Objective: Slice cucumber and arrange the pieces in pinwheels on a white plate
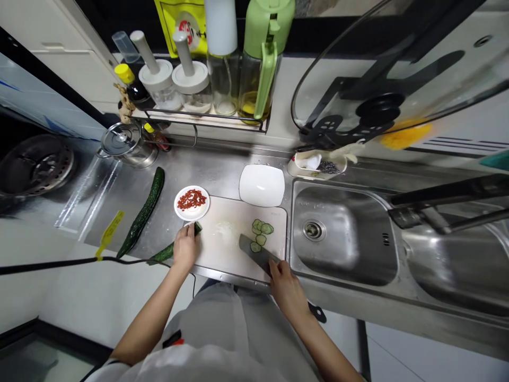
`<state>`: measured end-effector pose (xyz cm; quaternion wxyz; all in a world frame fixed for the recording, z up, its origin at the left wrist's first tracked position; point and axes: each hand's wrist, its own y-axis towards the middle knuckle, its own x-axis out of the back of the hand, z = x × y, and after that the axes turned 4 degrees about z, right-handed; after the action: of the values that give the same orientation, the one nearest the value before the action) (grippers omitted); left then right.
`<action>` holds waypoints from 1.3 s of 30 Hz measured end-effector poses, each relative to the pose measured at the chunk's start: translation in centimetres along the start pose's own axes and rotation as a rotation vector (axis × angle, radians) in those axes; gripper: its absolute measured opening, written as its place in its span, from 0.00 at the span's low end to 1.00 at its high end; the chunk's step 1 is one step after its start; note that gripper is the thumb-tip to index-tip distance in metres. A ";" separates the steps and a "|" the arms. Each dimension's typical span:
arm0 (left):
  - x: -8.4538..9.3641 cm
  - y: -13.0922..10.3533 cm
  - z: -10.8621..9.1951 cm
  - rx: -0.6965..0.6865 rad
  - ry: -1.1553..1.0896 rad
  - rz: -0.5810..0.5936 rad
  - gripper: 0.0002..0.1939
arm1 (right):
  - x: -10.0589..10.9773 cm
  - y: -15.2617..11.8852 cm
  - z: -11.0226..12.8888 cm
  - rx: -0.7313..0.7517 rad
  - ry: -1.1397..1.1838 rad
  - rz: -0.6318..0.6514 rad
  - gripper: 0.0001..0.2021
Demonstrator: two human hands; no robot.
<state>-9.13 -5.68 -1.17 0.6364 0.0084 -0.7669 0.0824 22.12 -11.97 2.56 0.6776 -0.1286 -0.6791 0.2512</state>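
My left hand (186, 246) is wrapped over a cucumber (164, 253), whose cut end pokes out past the fingers at the left edge of the cutting board (222, 257). In my right hand (287, 286) is a kitchen knife (254, 253), its blade low over the board's right part. One of the cucumber slices (257, 228) lies against the blade; several others sit just beyond it. Another, whole cucumber (143, 215) rests on the steel counter to the left. Behind the board are a small plate of chopped red pieces (192, 199) and a white dish (262, 185).
To the right is a steel sink (345, 233) with a tap (413, 212) over it. A steel pot (129, 146) stands at the back left, below a rack (207, 119) of jars and bottles. A black cable (79, 262) crosses the left foreground.
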 end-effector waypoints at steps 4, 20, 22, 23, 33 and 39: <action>0.4 -0.7 -3.1 -0.338 -0.236 -0.072 0.15 | 0.1 -0.2 -0.2 0.027 -0.013 0.012 0.18; -1.5 1.1 -14.0 -1.027 -0.067 0.562 0.09 | 1.1 -0.8 -0.8 0.150 -0.131 -0.014 0.20; -1.6 1.2 -14.0 -1.031 -0.060 0.542 0.09 | 1.1 -0.8 -0.8 0.152 -0.127 -0.010 0.20; -1.6 1.2 -14.0 -1.031 -0.063 0.526 0.09 | 1.1 -0.8 -0.8 0.151 -0.124 -0.006 0.21; -1.1 1.4 -13.2 -0.681 -0.263 0.494 0.07 | 1.6 -0.6 -0.7 0.143 -0.007 0.017 0.18; -2.5 2.8 -10.7 -0.235 -0.534 0.479 0.12 | 0.5 -0.7 -1.0 0.093 0.269 0.130 0.17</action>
<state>1.43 -1.72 -2.09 0.3732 -0.2230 -0.8904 0.1351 23.19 -12.11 3.27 0.7499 -0.1733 -0.5603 0.3061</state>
